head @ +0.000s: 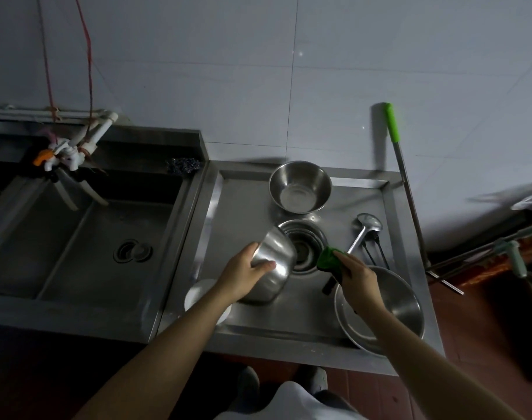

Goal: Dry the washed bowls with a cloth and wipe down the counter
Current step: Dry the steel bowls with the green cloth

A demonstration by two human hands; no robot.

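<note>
While the head camera looked down at the steel counter (252, 207), I logged the left hand (243, 272) gripping a tilted steel bowl (273, 262), fingers curled round its rim and outer wall, thumb on the near side. Bowl was held above the counter, its mouth turned toward the right, just beside the round drain (302, 247) set in the counter's recessed tray.

Right hand (357, 275) pinched a green cloth (328, 258), bunched between fingers and thumb, close to the bowl's opening but apart from it. A dark strip hung below the cloth; I could not tell whether it belonged to the cloth or was a separate item, the light being poor.

Second steel bowl (300, 187) stood upright at the back of the tray, against the wall side. Large steel basin (389, 307) sat at the near right corner, partly under the right forearm. Steel ladle (364, 230) lay to the right of the drain, bowl end pointing away, with dark-handled utensils (376, 248) just beside it. White dish (198, 295) sat at the near left of the tray, partly hidden by the left forearm.

Left of the counter: deep sink (85, 237) with a white tap (67, 156) over it, a dark scourer (184, 165) on its back ledge. Green-handled pole (402, 177) leaned against the wall at right.
</note>
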